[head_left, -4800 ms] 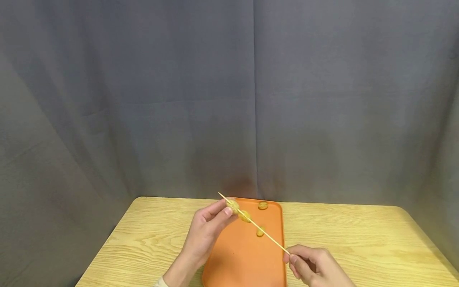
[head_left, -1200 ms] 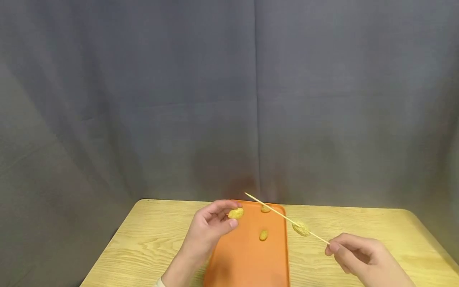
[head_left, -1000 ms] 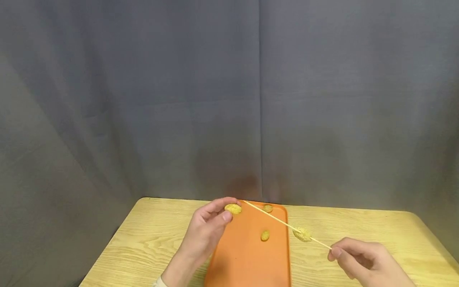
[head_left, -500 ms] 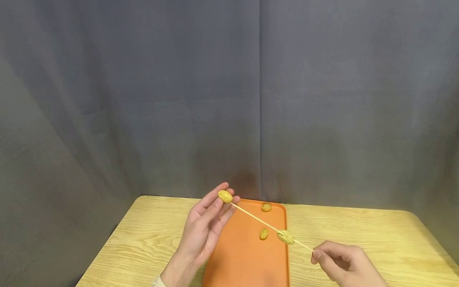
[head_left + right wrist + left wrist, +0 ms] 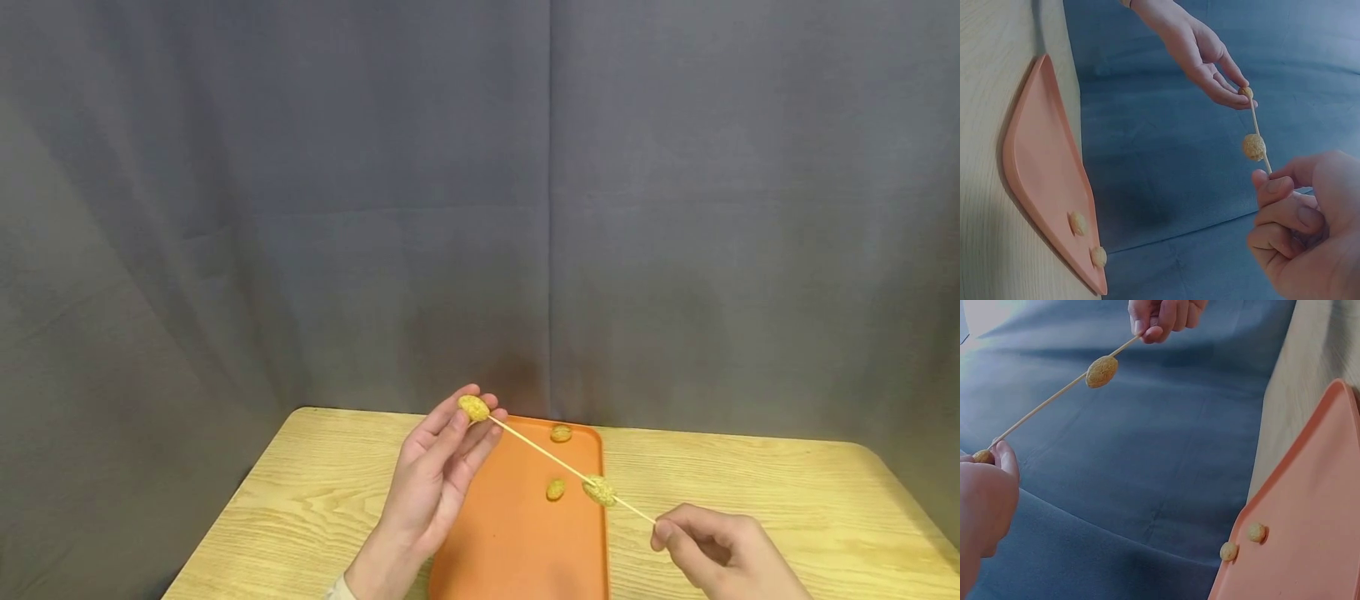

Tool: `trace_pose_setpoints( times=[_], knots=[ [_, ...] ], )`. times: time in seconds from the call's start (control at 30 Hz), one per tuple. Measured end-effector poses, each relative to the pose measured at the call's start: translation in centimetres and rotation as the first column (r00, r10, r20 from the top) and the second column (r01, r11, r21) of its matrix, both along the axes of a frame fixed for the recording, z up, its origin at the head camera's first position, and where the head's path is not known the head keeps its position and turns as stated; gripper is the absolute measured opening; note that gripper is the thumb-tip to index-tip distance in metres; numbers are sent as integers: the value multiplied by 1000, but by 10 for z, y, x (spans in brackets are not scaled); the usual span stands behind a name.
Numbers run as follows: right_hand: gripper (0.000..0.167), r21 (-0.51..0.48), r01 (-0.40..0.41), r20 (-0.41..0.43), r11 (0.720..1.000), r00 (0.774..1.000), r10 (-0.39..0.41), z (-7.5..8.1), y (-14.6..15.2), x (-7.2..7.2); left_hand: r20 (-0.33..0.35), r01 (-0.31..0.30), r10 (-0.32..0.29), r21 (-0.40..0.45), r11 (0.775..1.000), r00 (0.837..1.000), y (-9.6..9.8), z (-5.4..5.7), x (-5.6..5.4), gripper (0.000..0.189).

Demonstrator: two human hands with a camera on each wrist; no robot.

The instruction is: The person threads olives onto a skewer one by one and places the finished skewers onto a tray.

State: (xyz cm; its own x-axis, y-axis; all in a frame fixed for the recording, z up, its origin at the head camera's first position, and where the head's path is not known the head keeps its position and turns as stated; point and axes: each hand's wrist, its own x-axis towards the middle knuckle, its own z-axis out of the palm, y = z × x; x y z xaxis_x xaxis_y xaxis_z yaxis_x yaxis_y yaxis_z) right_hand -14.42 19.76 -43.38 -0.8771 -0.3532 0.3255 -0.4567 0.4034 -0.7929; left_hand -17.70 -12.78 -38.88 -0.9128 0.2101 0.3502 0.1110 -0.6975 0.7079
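Between thumb and fingers, my left hand [image 5: 438,471] pinches an oval golden-yellow ball [image 5: 473,408] with a rough surface. My right hand [image 5: 723,542] pinches the lower end of a thin wooden skewer [image 5: 536,450], which slants up to the left. A second oval ball [image 5: 600,491] is threaded on the skewer, a short way from the right fingertips. The skewer's far end meets the right side of the ball in my left hand; whether it has pierced it I cannot tell. In the right wrist view the left hand's ball [image 5: 1245,92] sits at the skewer's tip.
Below the hands an orange tray [image 5: 517,550] lies on the light wooden table [image 5: 750,475]. Two more oval balls lie in it, one ball [image 5: 561,433] near its far edge and the other ball [image 5: 555,490] nearer. A grey curtain [image 5: 405,208] hangs behind the table.
Over the last second the skewer came left, bringing its tip to the left hand's ball. The left hand rose slightly and turned its palm up. Hands barely moved in the last half second.
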Motion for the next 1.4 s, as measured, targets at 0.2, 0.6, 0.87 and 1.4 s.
trace_pose_setpoints(
  times=[0.2, 0.6, 0.87, 1.4],
  knots=[
    [18, 17, -3, -2, 1000, 1000, 3, 1, 1, 0, -8, -22, 22, -43, 999, 1000, -1, 1, 0, 35],
    [18, 69, 46, -13, 997, 999, -45, 3, 1, 0, -2, -114, 114, -133, 985, 993, 1, 4, 3, 33],
    [18, 79, 135, 71, 988, 988, -140, 4, -9, 3, -2, -135, 136, -121, 983, 991, 7, 1, 6, 35],
    [20, 36, 133, 95, 990, 986, -136, 4, -26, 14, -113, -219, 203, -156, 963, 973, 14, -1, 10, 30]
  ],
)
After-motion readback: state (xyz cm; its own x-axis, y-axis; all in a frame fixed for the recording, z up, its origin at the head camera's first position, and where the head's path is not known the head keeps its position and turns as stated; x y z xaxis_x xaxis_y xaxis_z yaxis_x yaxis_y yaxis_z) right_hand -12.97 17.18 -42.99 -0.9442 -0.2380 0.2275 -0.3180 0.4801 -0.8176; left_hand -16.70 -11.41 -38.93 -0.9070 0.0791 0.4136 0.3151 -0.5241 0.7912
